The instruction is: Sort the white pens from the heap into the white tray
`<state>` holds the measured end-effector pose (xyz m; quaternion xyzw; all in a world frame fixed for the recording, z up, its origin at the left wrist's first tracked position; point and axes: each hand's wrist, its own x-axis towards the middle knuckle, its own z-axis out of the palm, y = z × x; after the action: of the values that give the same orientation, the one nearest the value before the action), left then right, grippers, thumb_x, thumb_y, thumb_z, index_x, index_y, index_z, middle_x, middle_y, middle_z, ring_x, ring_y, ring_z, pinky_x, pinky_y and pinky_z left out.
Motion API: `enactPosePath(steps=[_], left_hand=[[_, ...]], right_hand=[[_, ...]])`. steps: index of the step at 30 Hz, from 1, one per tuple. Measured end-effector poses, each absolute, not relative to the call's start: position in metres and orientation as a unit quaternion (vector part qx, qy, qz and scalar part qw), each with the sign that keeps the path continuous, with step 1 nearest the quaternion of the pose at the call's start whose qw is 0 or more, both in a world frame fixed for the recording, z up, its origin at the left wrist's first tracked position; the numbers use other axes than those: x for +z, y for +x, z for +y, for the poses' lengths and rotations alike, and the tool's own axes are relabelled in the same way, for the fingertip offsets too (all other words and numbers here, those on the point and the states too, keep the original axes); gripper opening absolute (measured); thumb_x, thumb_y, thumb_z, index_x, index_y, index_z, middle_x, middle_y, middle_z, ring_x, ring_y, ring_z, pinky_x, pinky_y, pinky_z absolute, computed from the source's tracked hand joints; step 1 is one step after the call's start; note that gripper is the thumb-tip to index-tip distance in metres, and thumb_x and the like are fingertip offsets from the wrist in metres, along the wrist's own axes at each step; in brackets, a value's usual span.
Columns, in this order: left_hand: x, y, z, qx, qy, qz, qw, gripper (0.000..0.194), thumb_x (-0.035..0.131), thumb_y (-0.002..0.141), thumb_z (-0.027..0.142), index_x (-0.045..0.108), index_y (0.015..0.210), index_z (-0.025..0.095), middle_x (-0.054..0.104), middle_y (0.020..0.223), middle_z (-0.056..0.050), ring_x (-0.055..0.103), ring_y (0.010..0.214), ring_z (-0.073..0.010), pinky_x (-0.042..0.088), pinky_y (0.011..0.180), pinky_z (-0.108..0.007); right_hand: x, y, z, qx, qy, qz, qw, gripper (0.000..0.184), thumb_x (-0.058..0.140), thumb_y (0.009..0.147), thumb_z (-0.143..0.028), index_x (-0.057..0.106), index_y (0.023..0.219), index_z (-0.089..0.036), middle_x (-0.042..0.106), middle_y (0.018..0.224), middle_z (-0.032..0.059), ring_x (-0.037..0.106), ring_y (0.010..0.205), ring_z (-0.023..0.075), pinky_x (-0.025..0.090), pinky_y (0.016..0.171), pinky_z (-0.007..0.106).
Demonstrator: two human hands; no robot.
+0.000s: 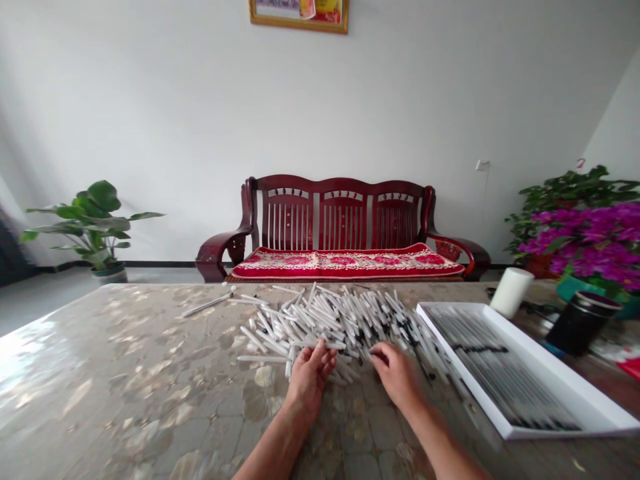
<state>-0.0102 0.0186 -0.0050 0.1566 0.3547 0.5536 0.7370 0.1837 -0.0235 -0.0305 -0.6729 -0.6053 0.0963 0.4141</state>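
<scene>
Pens (340, 320) lie heaped just past the fingertips of both hands. Left hand (310, 383) has fingers (325, 357) curled together at the heap's edge; right hand (395, 375) has fingers (379, 357) bunched against pens. Grip unclear. White tray (560, 367) of pens sits right of the right fingers.

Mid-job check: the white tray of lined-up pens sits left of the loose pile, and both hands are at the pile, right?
No, the side is wrong: the white tray sits right of the loose pile of pens, as the head view shows. The left hand and right hand are at the pile, as you said.
</scene>
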Motion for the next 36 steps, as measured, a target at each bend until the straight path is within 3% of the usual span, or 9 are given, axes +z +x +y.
enactPosePath(steps=[5,9,13,17,20,26,36], left_hand=[[-0.01,-0.009,0.019,0.554,0.168,0.348,0.738,0.015,0.076,0.079,0.009,0.063,0.078,0.015,0.071,0.066,0.0,0.073,0.061,-0.0126,0.059,0.055,-0.018],[-0.013,-0.008,0.019,0.547,0.179,0.345,0.741,0.019,0.08,0.076,0.012,0.062,0.076,0.016,0.07,0.066,-0.001,0.073,0.063,-0.0137,0.06,0.057,-0.02],[-0.013,-0.009,0.019,0.543,0.179,0.35,0.742,0.016,0.077,0.079,0.011,0.062,0.076,0.015,0.07,0.066,-0.001,0.073,0.063,-0.0138,0.06,0.058,-0.02],[-0.011,-0.008,0.018,0.537,0.177,0.349,0.747,0.015,0.077,0.079,0.01,0.063,0.075,0.015,0.071,0.067,-0.002,0.073,0.063,-0.013,0.061,0.059,-0.019],[-0.009,-0.006,0.015,0.529,0.178,0.347,0.754,0.012,0.074,0.081,0.008,0.064,0.076,0.014,0.072,0.067,-0.003,0.073,0.063,-0.0123,0.06,0.06,-0.018],[-0.009,-0.004,0.011,0.518,0.181,0.336,0.765,0.01,0.07,0.083,0.006,0.066,0.077,0.013,0.073,0.069,-0.004,0.073,0.064,-0.0127,0.06,0.061,-0.018],[-0.007,-0.004,0.009,0.515,0.192,0.338,0.764,0.012,0.075,0.078,0.005,0.069,0.073,0.013,0.074,0.067,-0.004,0.073,0.063,-0.0122,0.059,0.061,-0.017]], right_hand=[[-0.022,0.162,-0.025,0.022,-0.708,-0.653,0.268,0.014,0.06,0.089,-0.024,0.072,0.097,-0.024,0.072,0.1,0.0058,0.068,0.096,0.0216,0.047,0.08,0.027],[-0.019,0.157,-0.022,-0.014,-0.716,-0.664,0.215,0.012,0.059,0.088,-0.019,0.071,0.089,-0.023,0.071,0.097,0.0072,0.068,0.096,0.0223,0.047,0.079,0.027],[-0.025,0.16,-0.02,0.031,-0.698,-0.638,0.324,0.013,0.053,0.087,-0.017,0.066,0.086,-0.021,0.073,0.092,0.0089,0.069,0.09,0.0238,0.049,0.078,0.031],[-0.029,0.154,-0.02,0.206,-0.631,-0.545,0.512,0.019,0.056,0.084,-0.041,0.061,0.084,-0.023,0.072,0.078,0.007,0.069,0.07,0.0241,0.054,0.063,0.033],[-0.027,0.146,-0.022,0.328,-0.578,-0.461,0.588,0.032,0.062,0.076,-0.055,0.061,0.085,-0.024,0.071,0.074,0.0063,0.068,0.065,0.0254,0.055,0.053,0.035],[-0.016,0.134,-0.027,0.385,-0.542,-0.388,0.639,0.036,0.071,0.071,-0.052,0.066,0.089,-0.022,0.073,0.081,0.007,0.069,0.072,0.0254,0.054,0.052,0.031],[-0.021,0.129,-0.022,0.378,-0.544,-0.366,0.653,0.037,0.075,0.066,-0.049,0.069,0.086,-0.018,0.065,0.064,0.0005,0.055,0.055,0.0161,0.037,0.043,0.023]])
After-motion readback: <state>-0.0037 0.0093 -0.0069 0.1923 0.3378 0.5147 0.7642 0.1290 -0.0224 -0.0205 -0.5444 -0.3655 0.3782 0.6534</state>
